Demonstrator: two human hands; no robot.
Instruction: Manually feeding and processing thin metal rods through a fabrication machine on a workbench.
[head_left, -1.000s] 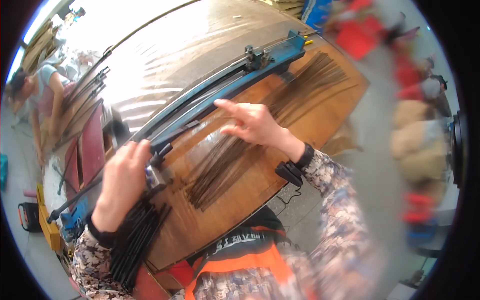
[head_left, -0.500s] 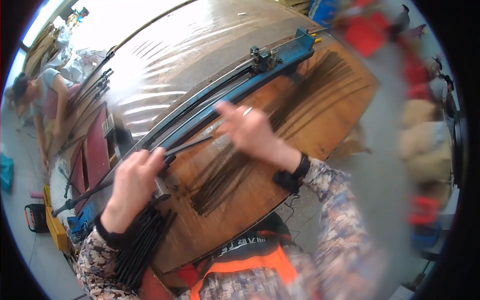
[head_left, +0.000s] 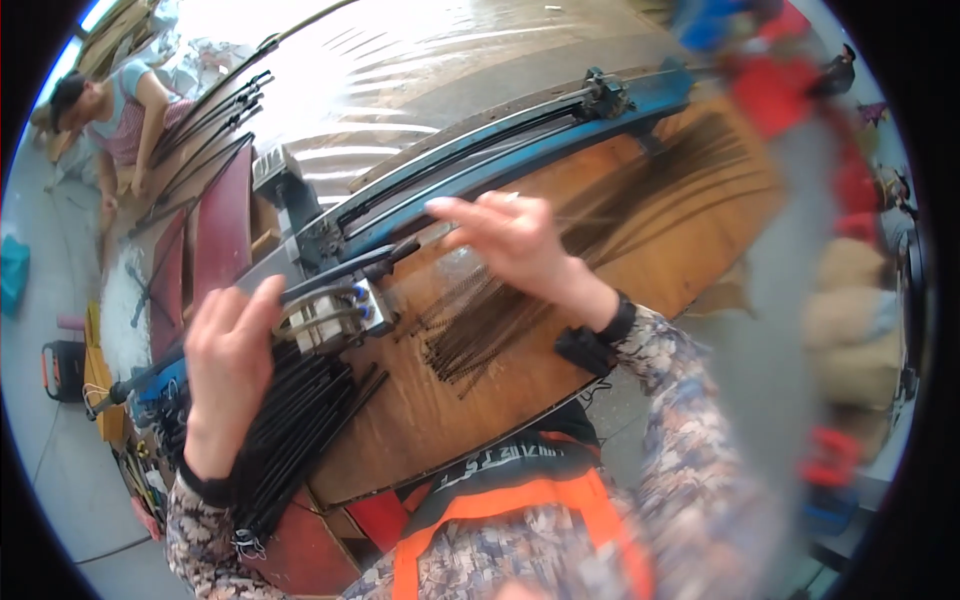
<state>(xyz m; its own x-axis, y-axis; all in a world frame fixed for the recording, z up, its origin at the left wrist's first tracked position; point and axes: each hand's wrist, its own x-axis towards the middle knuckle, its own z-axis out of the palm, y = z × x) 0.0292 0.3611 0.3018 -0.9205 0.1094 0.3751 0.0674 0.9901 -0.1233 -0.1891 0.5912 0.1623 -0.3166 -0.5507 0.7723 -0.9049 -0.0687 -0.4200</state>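
My left hand (head_left: 230,365) is closed around a long black rod (head_left: 345,268), which slants up to the right across the machine's near end. The rod's far tip stops a little left of my right hand (head_left: 525,245). That hand hovers over the table beside the blue rail, its index finger stretched toward the left and the thumb apart below it. Nothing shows between those fingers. Below the right hand lies a bundle of long, thin, dark coil springs (head_left: 480,340). Under my left forearm is a pile of black rods (head_left: 300,430).
A long blue rail machine (head_left: 500,172) crosses the wooden table (head_left: 480,420). A metal block with blue fittings (head_left: 335,318) sits near the left hand. Another person (head_left: 125,115) bends over at the far left. Woven sacks (head_left: 855,300) stand at the right.
The view has shifted, bringing the metal block with blue fittings into sight. My left hand has drawn away to the left with the rod; the gap between my hands is wider.
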